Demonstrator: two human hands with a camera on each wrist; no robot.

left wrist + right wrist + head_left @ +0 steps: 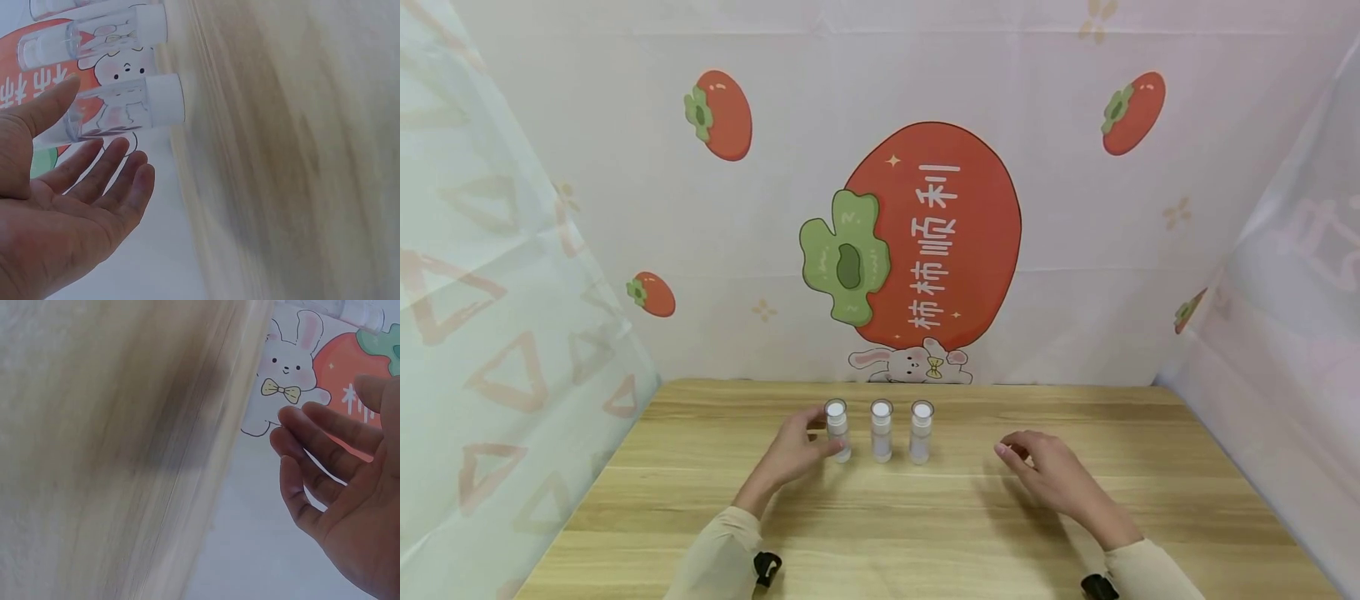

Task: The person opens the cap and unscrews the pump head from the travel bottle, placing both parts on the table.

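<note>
Have white backdrop (1075, 325) across the back and both sides, lightly creased, with faint triangle outlines on the left panel. Below it, wood-grain worktop (925, 525), running back to the foot of the rear panel. Mid-panel, see big red fruit print (977, 250), green leaves at its left, white characters set sideways down it. At the bottom edge of the head view, pale left sleeve (718, 554) and right sleeve (1150, 571).

Right grip (1048, 471): bare hand over the right part of the worktop, well apart from right bottle (921, 433). Holding nothing, fingers loosely bent, thumb apart from them in the right wrist view; moderately wide.

Left grip (795, 450): bare hand at left bottle (838, 429), thumb on the near side. Wide in the left wrist view, fingers extended, not wrapped round anything. Can't tell if touching or just beside.

Smaller still: rabbit print (913, 364) just above the worktop's rear edge, under the fruit.

Count three matching bottles: left bottle, middle bottle (882, 433), right bottle. All upright, in a row on the rear part of the worktop, near each other with gaps between. Clear walls, white bases, white tops inside clear caps.

Last, black left fitting (767, 568) and black right fitting (1099, 587), one beside each sleeve.
</note>
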